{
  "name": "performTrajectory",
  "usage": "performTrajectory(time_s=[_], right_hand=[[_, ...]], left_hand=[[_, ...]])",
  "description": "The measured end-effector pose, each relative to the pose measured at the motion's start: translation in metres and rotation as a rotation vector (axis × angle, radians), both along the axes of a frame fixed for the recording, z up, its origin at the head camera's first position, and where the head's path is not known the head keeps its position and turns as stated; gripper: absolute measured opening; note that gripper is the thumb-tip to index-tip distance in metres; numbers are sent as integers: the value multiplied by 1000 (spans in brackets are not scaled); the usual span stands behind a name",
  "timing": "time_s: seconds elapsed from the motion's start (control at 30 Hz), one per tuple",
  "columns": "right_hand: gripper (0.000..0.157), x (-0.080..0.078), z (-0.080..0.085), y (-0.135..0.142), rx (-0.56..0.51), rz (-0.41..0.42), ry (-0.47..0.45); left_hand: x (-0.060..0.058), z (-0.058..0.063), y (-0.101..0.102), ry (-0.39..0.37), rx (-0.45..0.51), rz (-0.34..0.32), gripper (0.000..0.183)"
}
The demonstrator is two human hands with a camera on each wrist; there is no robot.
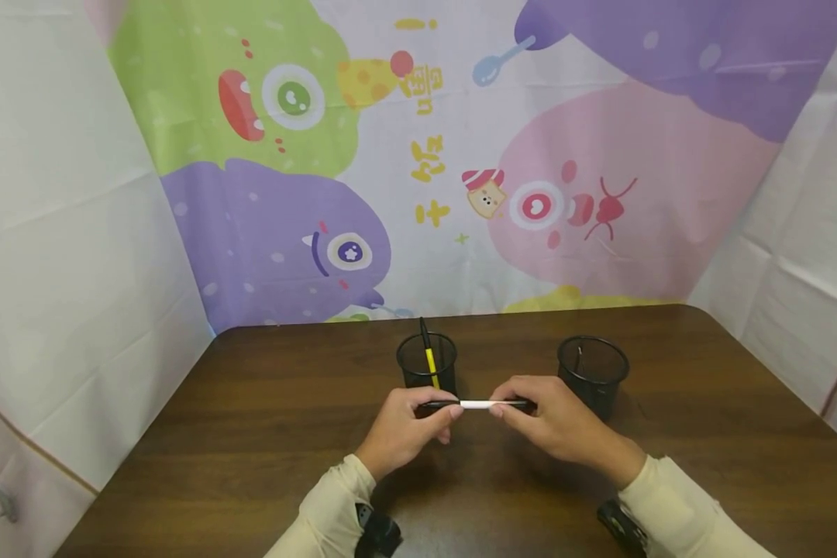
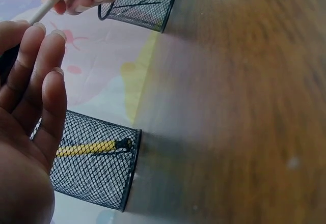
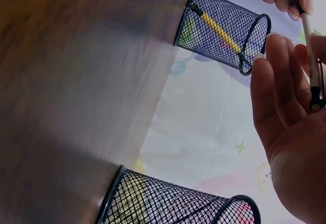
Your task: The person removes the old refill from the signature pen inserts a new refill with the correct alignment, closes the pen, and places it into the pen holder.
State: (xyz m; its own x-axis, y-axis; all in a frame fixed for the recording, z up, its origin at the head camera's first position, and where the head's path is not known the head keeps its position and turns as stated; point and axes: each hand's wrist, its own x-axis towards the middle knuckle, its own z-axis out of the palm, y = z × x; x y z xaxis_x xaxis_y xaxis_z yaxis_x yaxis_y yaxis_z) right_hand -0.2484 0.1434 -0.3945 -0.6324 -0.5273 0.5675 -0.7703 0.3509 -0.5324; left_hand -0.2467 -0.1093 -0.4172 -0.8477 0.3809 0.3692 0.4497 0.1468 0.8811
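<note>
Pen (image 1: 476, 404), white in the middle and dark toward both ends, is held level above the brown table (image 1: 202, 457), just on the person's side of two black mesh cups. Left hand (image 1: 406, 428) pinches one end between thumb and fingers; right hand (image 1: 561, 422) pinches the other the same way. Left cup (image 1: 417, 380) stands upright with a yellow pen (image 1: 430, 360) leaning inside, its black end above the rim. Right cup (image 1: 605, 397), also upright, contains something thin and dark, too unclear to name.
</note>
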Motion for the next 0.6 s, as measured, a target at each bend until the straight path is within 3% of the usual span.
performTrajectory(time_s=[0.6], right_hand=[[15, 0, 0, -1, -2, -10, -18]], left_hand=[[1, 1, 1, -21, -28, 11, 14]])
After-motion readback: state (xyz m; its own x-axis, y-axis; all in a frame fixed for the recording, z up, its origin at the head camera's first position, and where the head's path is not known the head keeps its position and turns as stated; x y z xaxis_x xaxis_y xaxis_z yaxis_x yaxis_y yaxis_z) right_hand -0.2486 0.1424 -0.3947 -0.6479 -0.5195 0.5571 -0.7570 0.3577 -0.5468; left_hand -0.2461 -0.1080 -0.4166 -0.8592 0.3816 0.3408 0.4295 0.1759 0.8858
